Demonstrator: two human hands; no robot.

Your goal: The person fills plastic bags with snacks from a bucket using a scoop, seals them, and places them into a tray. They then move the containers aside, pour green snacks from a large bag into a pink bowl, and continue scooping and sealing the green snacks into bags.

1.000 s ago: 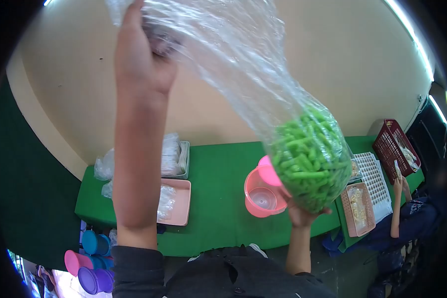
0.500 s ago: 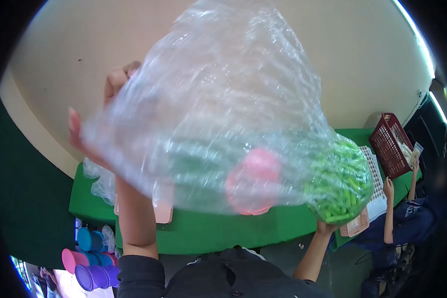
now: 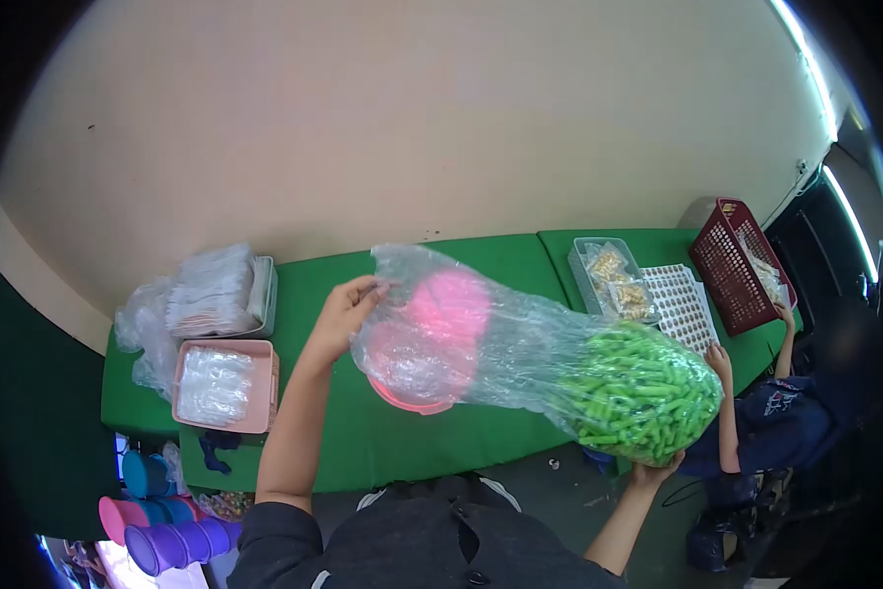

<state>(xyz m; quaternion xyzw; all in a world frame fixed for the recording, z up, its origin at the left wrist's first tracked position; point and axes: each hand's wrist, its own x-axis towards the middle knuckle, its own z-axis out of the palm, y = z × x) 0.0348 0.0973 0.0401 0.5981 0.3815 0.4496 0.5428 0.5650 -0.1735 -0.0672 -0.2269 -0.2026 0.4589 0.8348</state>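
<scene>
A large clear plastic bag (image 3: 520,348) hangs slantwise in front of me, its bottom filled with many short bright green pieces (image 3: 647,393). My left hand (image 3: 348,312) is closed, pinching the bag's thin upper end. Beneath the full end, my right hand (image 3: 659,473) cups and holds the bag; its fingers are largely hidden behind it. Seen through the empty part of the bag, a pink round container (image 3: 451,304) and a pink basket or bowl (image 3: 407,401) stand on the table; what they contain is not clear.
Plastic packets fill a pink tray (image 3: 270,388) and a grey tray (image 3: 268,285) on the green-covered table (image 3: 363,461). Rightward are a tray of packets (image 3: 587,257), a printed sheet (image 3: 672,299), a dark red basket (image 3: 726,265) and a co-worker's hands. Coloured tubs (image 3: 161,545) stand lower left.
The bag's loose end has come down from high in front of me, collapsing narrower. My left hand has moved down and right with it. The full end has lowered slightly.
</scene>
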